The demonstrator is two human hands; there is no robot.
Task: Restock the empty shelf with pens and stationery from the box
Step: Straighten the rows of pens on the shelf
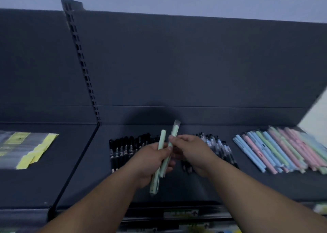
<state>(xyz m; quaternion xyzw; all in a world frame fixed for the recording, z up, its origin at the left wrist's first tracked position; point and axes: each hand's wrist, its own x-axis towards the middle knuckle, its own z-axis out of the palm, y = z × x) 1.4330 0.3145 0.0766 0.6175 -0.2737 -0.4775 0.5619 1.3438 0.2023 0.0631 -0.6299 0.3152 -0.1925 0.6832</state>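
Though blurred, slim film-wrapped green pens (162, 138)

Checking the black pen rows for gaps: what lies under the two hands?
Black pens show beside the left hand, clear-barrelled pens beside the right hand. The hands and their green pens hide the shelf between.

Two bare forearms (99, 206), left grip (152, 159) and right grip (191, 151), short nails.

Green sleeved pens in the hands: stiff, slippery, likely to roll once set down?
Probably stiff: the green pens look straight, held mid-length by the left hand. Glossy sleeves look slippery. Rolling seems unlikely; the pastel pens lie settled.
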